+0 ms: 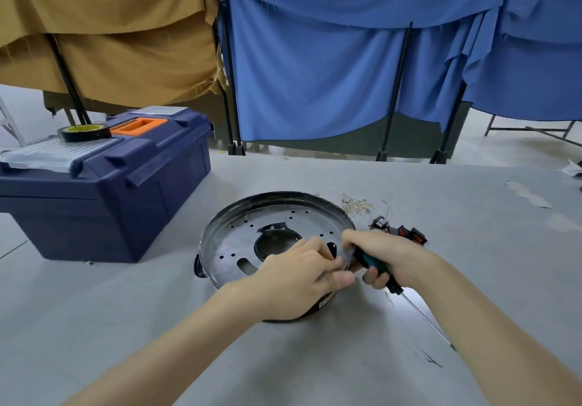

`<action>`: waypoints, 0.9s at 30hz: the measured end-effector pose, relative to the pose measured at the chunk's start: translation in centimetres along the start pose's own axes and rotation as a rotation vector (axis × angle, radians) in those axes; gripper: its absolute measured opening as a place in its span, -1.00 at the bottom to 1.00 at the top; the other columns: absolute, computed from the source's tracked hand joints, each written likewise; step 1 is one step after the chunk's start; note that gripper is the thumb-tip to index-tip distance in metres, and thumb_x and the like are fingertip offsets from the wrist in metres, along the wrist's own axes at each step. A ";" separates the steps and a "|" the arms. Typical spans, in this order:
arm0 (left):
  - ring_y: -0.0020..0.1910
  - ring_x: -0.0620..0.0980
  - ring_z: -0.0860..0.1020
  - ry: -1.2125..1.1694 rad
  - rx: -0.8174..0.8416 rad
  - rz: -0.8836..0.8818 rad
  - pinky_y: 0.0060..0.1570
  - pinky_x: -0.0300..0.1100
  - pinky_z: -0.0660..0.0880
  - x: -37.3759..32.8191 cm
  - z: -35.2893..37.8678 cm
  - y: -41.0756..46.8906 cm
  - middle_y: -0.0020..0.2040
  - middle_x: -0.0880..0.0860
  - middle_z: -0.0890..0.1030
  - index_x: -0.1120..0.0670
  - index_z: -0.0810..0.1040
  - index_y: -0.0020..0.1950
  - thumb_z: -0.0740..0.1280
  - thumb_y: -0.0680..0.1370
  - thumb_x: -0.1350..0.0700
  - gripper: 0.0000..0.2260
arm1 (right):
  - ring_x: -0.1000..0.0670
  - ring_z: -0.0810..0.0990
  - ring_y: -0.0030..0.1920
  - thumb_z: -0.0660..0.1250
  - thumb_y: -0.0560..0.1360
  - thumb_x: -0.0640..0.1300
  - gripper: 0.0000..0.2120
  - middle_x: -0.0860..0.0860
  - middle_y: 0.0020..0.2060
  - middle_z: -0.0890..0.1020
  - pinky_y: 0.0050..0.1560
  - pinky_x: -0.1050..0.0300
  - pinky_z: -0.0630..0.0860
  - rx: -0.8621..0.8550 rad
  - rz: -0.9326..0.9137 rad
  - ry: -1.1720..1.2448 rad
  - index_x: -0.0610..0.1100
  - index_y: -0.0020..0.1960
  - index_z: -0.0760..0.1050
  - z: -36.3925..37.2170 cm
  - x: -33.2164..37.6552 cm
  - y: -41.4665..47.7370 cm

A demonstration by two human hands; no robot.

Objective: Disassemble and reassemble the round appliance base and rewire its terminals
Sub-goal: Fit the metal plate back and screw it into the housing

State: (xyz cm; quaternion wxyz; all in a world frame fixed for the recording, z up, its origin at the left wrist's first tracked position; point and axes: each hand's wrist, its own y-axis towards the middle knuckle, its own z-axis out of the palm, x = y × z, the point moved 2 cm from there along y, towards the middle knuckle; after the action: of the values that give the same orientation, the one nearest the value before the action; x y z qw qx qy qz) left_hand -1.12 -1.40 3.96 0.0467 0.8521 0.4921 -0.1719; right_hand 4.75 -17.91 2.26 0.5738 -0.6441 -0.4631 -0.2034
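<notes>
The round black perforated metal appliance base [248, 238] sat mid-worktop [151, 327], toward the near edge. The left hand [299, 279] pinched the base's right rim between curled fingers and thumb. The right hand [390, 254], just beside that rim, had its fingers clamped round a teal-handled screwdriver [370, 260], shaft aimed at the near right corner.

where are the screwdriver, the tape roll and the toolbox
screwdriver [368, 260]: head view, on its teal handle
tape roll [84, 136]: head view, on its black outer side
toolbox [104, 216]: head view, on its dark blue front wall
</notes>
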 end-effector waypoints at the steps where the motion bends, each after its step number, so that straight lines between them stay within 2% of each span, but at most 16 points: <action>1: 0.17 -0.11 0.31 -0.004 0.018 -0.010 0.15 0.05 0.40 0.0 -0.3 0.1 0.16 -0.07 0.38 0.03 0.53 0.20 0.04 0.64 -0.20 -0.58 | 0.05 0.22 -0.62 0.22 0.39 -0.13 -0.87 -0.10 -0.24 0.49 -0.60 0.37 0.12 -0.003 0.009 -0.039 -0.13 -0.10 0.33 0.1 0.2 -0.1; 4: 0.20 -0.02 0.32 0.069 0.084 0.007 0.10 0.05 0.39 0.1 -0.6 0.5 0.18 -0.02 0.38 0.04 0.53 0.17 0.03 0.68 -0.11 -0.64 | 0.03 0.21 -0.62 0.17 0.40 -0.16 -0.89 -0.27 -0.25 0.67 -0.58 0.37 0.13 0.012 0.032 -0.142 -0.16 -0.10 0.30 0.5 0.5 0.1; 6: 0.20 0.03 0.35 0.118 0.103 0.033 0.11 0.10 0.41 0.3 -0.6 0.7 0.17 0.01 0.39 0.03 0.52 0.16 0.06 0.69 -0.05 -0.71 | 0.01 0.20 -0.61 0.18 0.41 -0.19 -0.91 -0.33 -0.25 0.67 -0.57 0.36 0.13 0.001 0.012 -0.155 -0.16 -0.16 0.27 0.5 0.3 0.3; 9: 0.16 0.06 0.41 0.169 0.061 0.094 0.05 0.11 0.45 0.7 -0.7 1.1 0.13 0.03 0.43 -0.03 0.54 0.25 0.16 0.65 0.10 -0.76 | 0.01 0.19 -0.60 0.20 0.42 -0.22 -0.90 -0.32 -0.30 0.64 -0.57 0.36 0.11 0.009 -0.038 -0.142 -0.17 -0.24 0.29 0.1 0.2 0.6; 11: 0.12 0.06 0.43 0.200 0.036 0.127 -0.11 0.03 0.42 0.7 -0.8 1.5 0.10 0.01 0.45 -0.08 0.56 0.24 0.24 0.58 0.18 -0.71 | 0.00 0.19 -0.59 0.21 0.42 -0.21 -0.89 -0.29 -0.33 0.64 -0.57 0.36 0.11 0.015 -0.056 -0.179 -0.19 -0.26 0.32 -0.2 0.3 0.7; 14: 0.06 0.06 0.45 0.237 -0.020 0.149 -0.31 -0.14 0.23 0.8 -0.8 2.4 0.04 -0.02 0.47 -0.13 0.58 0.23 0.32 0.51 0.23 -0.63 | 0.01 0.18 -0.59 0.22 0.43 -0.21 -0.87 -0.24 -0.35 0.63 -0.57 0.37 0.11 0.032 -0.060 -0.184 -0.18 -0.29 0.34 -0.6 0.4 0.9; 16: 0.03 0.02 0.43 0.174 -0.030 0.161 -0.24 -0.12 0.28 1.1 -0.9 2.9 0.04 -0.03 0.48 -0.15 0.59 0.26 0.40 0.51 0.16 -0.64 | 0.01 0.19 -0.59 0.24 0.43 -0.18 -0.87 -0.15 -0.43 0.60 -0.56 0.36 0.10 0.037 -0.048 -0.173 -0.17 -0.26 0.34 -0.6 0.3 1.3; 17: 0.03 -0.01 0.41 0.108 -0.022 0.170 -0.12 -0.10 0.32 1.3 -1.0 3.2 0.06 -0.02 0.49 -0.14 0.59 0.26 0.45 0.49 0.11 -0.64 | 0.02 0.19 -0.59 0.26 0.44 -0.16 -0.86 -0.10 -0.49 0.56 -0.56 0.35 0.10 0.034 -0.038 -0.170 -0.16 -0.24 0.34 -0.7 0.3 1.5; 19: 0.08 -0.05 0.36 -0.006 -0.022 0.182 0.10 -0.13 0.27 1.9 -1.1 3.3 0.12 -0.02 0.48 -0.11 0.62 0.24 0.52 0.43 0.03 -0.62 | 0.03 0.18 -0.59 0.31 0.46 -0.11 -0.84 -0.02 -0.54 0.48 -0.56 0.34 0.09 0.030 -0.025 -0.148 -0.16 -0.20 0.38 -0.7 0.1 1.6; 20: 0.12 -0.08 0.33 -0.032 -0.036 0.185 0.15 -0.15 0.23 2.2 -1.1 3.2 0.17 -0.04 0.47 -0.11 0.62 0.22 0.53 0.40 0.02 -0.61 | 0.04 0.18 -0.59 0.34 0.47 -0.08 -0.83 0.00 -0.54 0.46 -0.56 0.34 0.09 0.035 -0.022 -0.126 -0.16 -0.18 0.42 -0.6 0.1 1.7; 22: 0.17 -0.14 0.30 -0.064 -0.061 0.195 0.18 -0.21 0.19 2.5 -0.9 3.2 0.24 -0.09 0.44 -0.10 0.63 0.21 0.55 0.39 0.03 -0.61 | 0.05 0.17 -0.58 0.39 0.45 -0.07 -0.82 -0.01 -0.51 0.48 -0.57 0.35 0.08 0.035 -0.031 -0.090 -0.16 -0.15 0.45 -0.5 0.0 1.8; 24: 0.22 -0.15 0.34 -0.125 -0.060 0.194 0.18 -0.29 0.23 2.6 -0.8 3.1 0.29 -0.10 0.44 -0.06 0.64 0.21 0.55 0.39 0.08 -0.61 | 0.05 0.16 -0.58 0.40 0.43 -0.12 -0.82 -0.03 -0.46 0.41 -0.55 0.34 0.07 -0.011 -0.070 -0.087 -0.15 -0.18 0.40 -0.4 0.1 1.9; 27: 0.26 -0.12 0.41 -0.186 -0.040 0.191 0.29 -0.22 0.30 2.7 -0.9 2.9 0.29 -0.09 0.48 -0.04 0.65 0.21 0.55 0.40 0.12 -0.61 | 0.06 0.16 -0.60 0.37 0.46 -0.20 -0.80 -0.04 -0.39 0.28 -0.56 0.36 0.06 -0.070 -0.122 -0.110 -0.14 -0.19 0.33 -0.5 0.4 2.0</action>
State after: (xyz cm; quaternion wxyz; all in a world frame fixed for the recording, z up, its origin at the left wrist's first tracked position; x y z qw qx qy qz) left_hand 2.84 -0.48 3.60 0.1252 0.8743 0.4056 -0.2353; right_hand 6.74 -17.99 1.63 0.5112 -0.6444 -0.5252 -0.2183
